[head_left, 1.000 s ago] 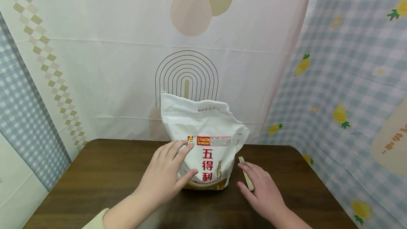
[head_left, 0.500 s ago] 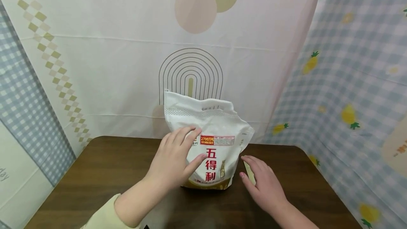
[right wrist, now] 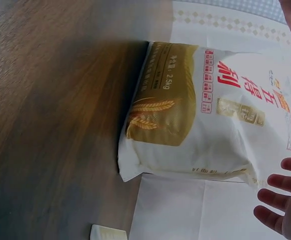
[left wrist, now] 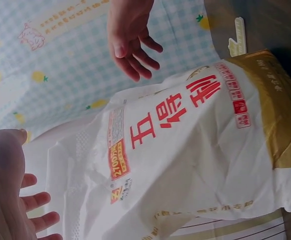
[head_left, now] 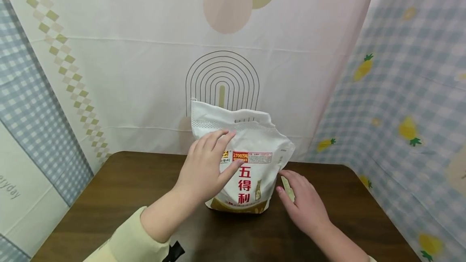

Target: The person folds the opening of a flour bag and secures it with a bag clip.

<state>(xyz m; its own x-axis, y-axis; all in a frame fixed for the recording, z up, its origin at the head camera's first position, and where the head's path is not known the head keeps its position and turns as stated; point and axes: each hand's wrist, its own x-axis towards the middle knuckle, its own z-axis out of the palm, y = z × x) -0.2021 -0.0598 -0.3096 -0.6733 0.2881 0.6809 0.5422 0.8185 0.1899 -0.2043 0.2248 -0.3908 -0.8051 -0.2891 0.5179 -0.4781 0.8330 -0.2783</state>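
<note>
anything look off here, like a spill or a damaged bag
The bag looks lopsided on top: its crumpled edge stands high at the left corner and slopes down toward the right. I can't tell whether it is torn. No spill shows on the table.

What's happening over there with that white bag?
A person has both bare hands up by a white bag with red writing, which stands on a dark brown table. The left hand is in front of the bag and the right hand is beside it. Their fingers are spread loosely, and neither hand has a grip on anything. A pale strip lies on the table near the bottom of the bag.
</note>
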